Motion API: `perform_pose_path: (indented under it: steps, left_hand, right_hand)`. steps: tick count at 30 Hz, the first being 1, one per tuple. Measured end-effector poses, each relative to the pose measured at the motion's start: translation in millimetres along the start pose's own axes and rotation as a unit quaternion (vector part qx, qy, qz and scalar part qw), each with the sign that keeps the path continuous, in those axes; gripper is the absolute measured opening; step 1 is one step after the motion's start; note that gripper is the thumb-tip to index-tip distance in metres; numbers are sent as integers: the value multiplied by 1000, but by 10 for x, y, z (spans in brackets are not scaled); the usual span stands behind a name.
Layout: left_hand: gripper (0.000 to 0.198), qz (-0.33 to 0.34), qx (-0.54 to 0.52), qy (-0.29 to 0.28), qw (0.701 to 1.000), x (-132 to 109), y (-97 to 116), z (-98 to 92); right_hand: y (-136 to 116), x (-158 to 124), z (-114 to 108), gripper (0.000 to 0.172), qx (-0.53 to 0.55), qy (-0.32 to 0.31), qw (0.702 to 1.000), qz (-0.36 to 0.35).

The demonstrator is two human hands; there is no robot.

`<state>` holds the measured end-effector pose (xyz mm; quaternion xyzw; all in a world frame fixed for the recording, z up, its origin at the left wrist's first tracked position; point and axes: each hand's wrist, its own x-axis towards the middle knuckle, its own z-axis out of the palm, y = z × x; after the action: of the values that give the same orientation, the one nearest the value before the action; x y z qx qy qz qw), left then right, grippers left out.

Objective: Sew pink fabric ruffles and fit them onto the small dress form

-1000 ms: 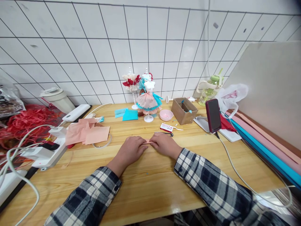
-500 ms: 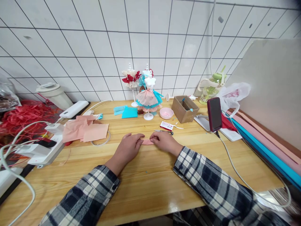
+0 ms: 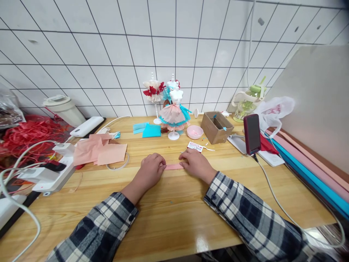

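A narrow pink strip of crepe paper (image 3: 173, 166) stretches just above the wooden table between my two hands. My left hand (image 3: 153, 168) pinches its left end between thumb and fingers. At the other end, my right hand (image 3: 196, 163) has its fingertips closed on the strip. Just beyond my right hand lies a small white and red box (image 3: 194, 146); the scissors beside it are mostly hidden by that hand. Farther back, a small white mannequin (image 3: 176, 96) wears a pink and blue paper skirt (image 3: 174, 115).
Left of my hands are pink paper sheets (image 3: 111, 153), a tape ring (image 3: 120, 168) and a power strip (image 3: 56, 178). Blue paper (image 3: 151, 131), a pink bowl (image 3: 194, 132) and a cardboard box (image 3: 217, 128) stand behind. A phone (image 3: 252, 134) with its cable is at right.
My hands have drawn apart, the right one moving rightward, so a longer piece of the pink strip shows. The scissors are now more covered by my right hand. The view has shifted slightly.
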<state>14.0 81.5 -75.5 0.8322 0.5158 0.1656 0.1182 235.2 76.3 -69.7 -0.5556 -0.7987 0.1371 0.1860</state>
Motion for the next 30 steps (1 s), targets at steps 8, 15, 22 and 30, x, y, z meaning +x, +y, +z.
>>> perform_pose_path:
  steps: [8,15,22,30]
  left_hand:
    - [15,14,-74,-12,997,-66,-6,-128]
    - [43,-146,-371,150,905,-62,89,-129]
    - [32,-220,-643,93,728,-109,307,37]
    - [35,-229,-608,116,751,-107,196,-27]
  right_hand:
    - [-9,32,93,15,196,-30,980,3]
    - [-80,46,56,19,375,52,919,112]
    - [-364,-53,170,20,436,62,893,93]
    - [-302,-22,151,17,424,34,900,94]
